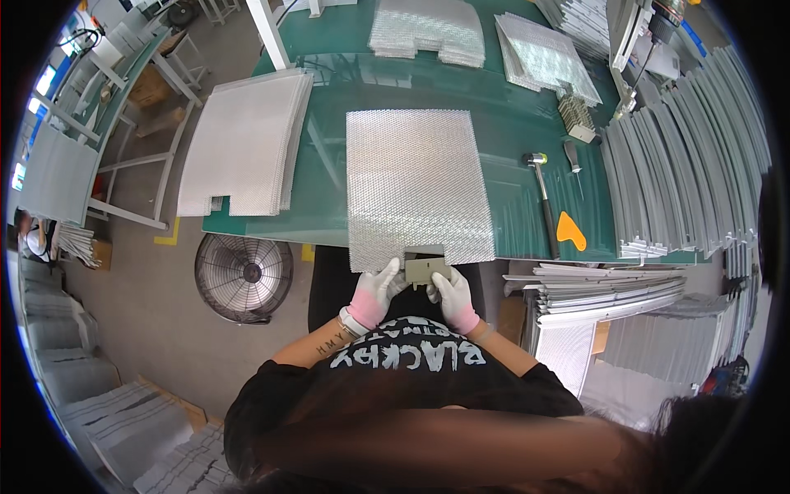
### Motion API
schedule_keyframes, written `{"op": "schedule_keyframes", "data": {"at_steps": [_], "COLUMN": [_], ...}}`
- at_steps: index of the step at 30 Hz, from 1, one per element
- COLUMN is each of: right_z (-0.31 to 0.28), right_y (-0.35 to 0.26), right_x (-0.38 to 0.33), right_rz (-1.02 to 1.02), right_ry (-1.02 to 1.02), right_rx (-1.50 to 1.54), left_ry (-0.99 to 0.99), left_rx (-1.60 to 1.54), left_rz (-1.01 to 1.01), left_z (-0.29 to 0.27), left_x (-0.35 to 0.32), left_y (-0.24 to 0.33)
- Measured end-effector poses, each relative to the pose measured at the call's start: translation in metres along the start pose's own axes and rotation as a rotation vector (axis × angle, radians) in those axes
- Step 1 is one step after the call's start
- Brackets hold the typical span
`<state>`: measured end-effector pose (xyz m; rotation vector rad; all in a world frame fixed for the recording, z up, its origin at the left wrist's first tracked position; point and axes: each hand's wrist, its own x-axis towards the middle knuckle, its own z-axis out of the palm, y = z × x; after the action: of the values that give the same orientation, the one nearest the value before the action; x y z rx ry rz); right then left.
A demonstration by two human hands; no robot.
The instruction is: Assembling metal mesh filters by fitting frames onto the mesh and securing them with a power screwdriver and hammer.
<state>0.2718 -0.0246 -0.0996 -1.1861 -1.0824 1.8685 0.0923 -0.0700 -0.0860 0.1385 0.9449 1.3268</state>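
From the head view, both your gloved hands meet at the near edge of the table [494,140]. Your left hand [374,292] and your right hand [453,296] each pinch one side of a small grey metal plate [428,269], fingers closed on its ends. The plate sits at the notch cut in the near edge of the mesh sheet [415,185], which lies flat on the green tabletop with that edge overhanging toward you.

To do this well, I'd say keep the plate square to the notch and hold both ends level, so it seats evenly rather than cocked to one side. Press with the thumbs close to the mesh edge; the mesh looks thin and may buckle if you push from far back. Keep the sheet from sliding away by leaning your wrists lightly on it.

The hammer [543,193] and the orange scraper [570,230] lie to your right, well apart from your hands. A stack of mesh sheets [243,140] sits on your left, and a floor fan [244,276] stands below the table edge.
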Motion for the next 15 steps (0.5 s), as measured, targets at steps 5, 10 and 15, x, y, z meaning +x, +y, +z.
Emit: {"op": "schedule_keyframes", "data": {"at_steps": [5, 10, 15], "right_z": [0.004, 0.001, -0.002], "right_y": [-0.009, -0.009, -0.003], "right_x": [-0.003, -0.003, -0.004], "right_rz": [0.037, 0.041, 0.036], "right_ry": [0.048, 0.021, -0.012], "right_rx": [-0.059, -0.087, -0.063], "left_ry": [-0.004, -0.003, -0.054], "left_rx": [0.086, -0.002, 0.012], "left_rz": [0.017, -0.012, -0.050], "left_z": [-0.008, -0.003, -0.006], "left_x": [0.002, 0.000, -0.002], "left_y": [-0.005, -0.002, -0.002]}}
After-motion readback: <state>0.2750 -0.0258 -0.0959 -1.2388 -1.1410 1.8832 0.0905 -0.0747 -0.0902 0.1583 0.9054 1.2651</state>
